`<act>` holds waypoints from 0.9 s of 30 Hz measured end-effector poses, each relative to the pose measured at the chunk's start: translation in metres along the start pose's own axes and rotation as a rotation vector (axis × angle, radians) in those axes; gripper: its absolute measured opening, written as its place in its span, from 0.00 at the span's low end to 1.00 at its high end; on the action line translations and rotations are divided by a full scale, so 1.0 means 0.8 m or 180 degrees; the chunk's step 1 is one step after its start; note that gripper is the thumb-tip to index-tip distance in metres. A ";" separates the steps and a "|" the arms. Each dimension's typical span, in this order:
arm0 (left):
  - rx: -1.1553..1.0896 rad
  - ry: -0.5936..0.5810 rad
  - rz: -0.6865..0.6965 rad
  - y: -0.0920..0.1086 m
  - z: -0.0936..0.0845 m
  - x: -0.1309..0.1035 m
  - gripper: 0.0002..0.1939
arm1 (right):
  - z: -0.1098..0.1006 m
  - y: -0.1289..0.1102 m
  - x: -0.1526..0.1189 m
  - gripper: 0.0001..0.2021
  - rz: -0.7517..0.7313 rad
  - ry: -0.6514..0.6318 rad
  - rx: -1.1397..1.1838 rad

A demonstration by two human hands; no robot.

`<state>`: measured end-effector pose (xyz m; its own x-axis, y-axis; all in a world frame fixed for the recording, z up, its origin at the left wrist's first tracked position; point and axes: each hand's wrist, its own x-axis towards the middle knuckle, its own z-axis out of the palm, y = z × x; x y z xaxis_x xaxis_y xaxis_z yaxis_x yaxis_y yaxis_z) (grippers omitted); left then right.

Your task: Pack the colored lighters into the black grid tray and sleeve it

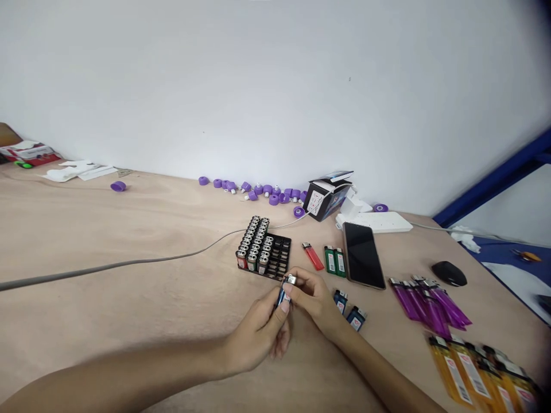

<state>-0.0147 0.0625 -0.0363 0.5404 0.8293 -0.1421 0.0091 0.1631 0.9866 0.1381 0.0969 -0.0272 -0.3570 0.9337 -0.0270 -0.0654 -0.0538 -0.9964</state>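
Note:
Both of my hands are around one blue lighter (282, 295), its metal top pointing up. My left hand (259, 327) grips its lower body, while the fingers of my right hand (310, 296) pinch it near the top. Just beyond them stands a black tray (282, 246), with rows of upright lighters (253, 244) in its left part and bare slots on its right. Two blue lighters (348, 311) lie to the right of my right hand. Farther back are a red lighter (313, 256) and two green lighters (334, 261).
A phone (365, 255), purple lighters (426, 304), yellow lighters (469, 370) and a black mouse (449, 273) are at right. Purple caps (267, 190), a black box (326, 201) and a white power strip (379, 221) line the wall. A grey cable (129, 263) crosses the left.

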 end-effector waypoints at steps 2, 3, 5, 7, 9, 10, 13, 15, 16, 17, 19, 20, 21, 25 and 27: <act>0.0175 -0.0003 0.0109 0.000 -0.001 -0.004 0.22 | 0.000 -0.002 0.001 0.19 -0.0033 0.0138 0.0068; 0.0362 0.0002 0.0252 0.001 -0.002 -0.006 0.20 | 0.000 -0.004 0.002 0.19 -0.0041 0.0227 0.0103; 0.0965 0.0019 0.0708 0.007 -0.007 -0.009 0.14 | -0.002 -0.009 0.005 0.19 -0.0079 0.0412 0.0216; 0.1737 0.0124 0.1318 0.017 -0.015 -0.009 0.08 | -0.007 -0.016 0.012 0.19 -0.0183 0.0600 0.0329; 0.2508 0.0418 0.2026 0.031 -0.028 -0.004 0.07 | -0.016 -0.026 0.022 0.19 -0.0343 0.0782 0.0327; 0.2875 0.0665 0.2351 0.039 -0.036 0.001 0.09 | -0.022 -0.031 0.028 0.19 -0.0415 0.0847 0.0252; 0.3795 0.1373 0.2683 0.061 -0.063 0.021 0.15 | -0.037 -0.044 0.049 0.19 -0.0533 0.0927 -0.0390; 0.4285 0.1485 0.2198 0.068 -0.080 0.034 0.21 | -0.043 -0.048 0.066 0.19 -0.0635 0.0991 -0.1022; 0.4455 0.1427 0.1971 0.069 -0.088 0.039 0.26 | -0.044 -0.048 0.076 0.18 -0.0703 0.1031 -0.1287; 0.4571 0.1326 0.1797 0.068 -0.095 0.044 0.32 | -0.044 -0.047 0.085 0.18 -0.0768 0.1056 -0.1487; 0.4712 0.1041 0.1568 0.062 -0.106 0.050 0.41 | -0.040 -0.043 0.103 0.16 -0.0840 0.1038 -0.1721; 0.4751 0.0915 0.1482 0.058 -0.109 0.051 0.43 | -0.038 -0.041 0.111 0.15 -0.0847 0.0993 -0.1801; 0.4777 0.0814 0.1408 0.055 -0.112 0.052 0.45 | -0.035 -0.039 0.117 0.14 -0.0854 0.0937 -0.1899; 0.4786 0.0654 0.1345 0.045 -0.117 0.054 0.44 | -0.026 -0.034 0.126 0.13 -0.0886 0.0720 -0.2219; 0.4759 0.0635 0.1362 0.042 -0.119 0.055 0.44 | -0.024 -0.032 0.125 0.13 -0.0897 0.0629 -0.2333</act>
<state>-0.0706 0.1552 -0.0168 0.6065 0.7479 0.2700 0.7494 -0.6511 0.1202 0.1224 0.1983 -0.0061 -0.2424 0.9266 0.2876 0.5235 0.3745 -0.7653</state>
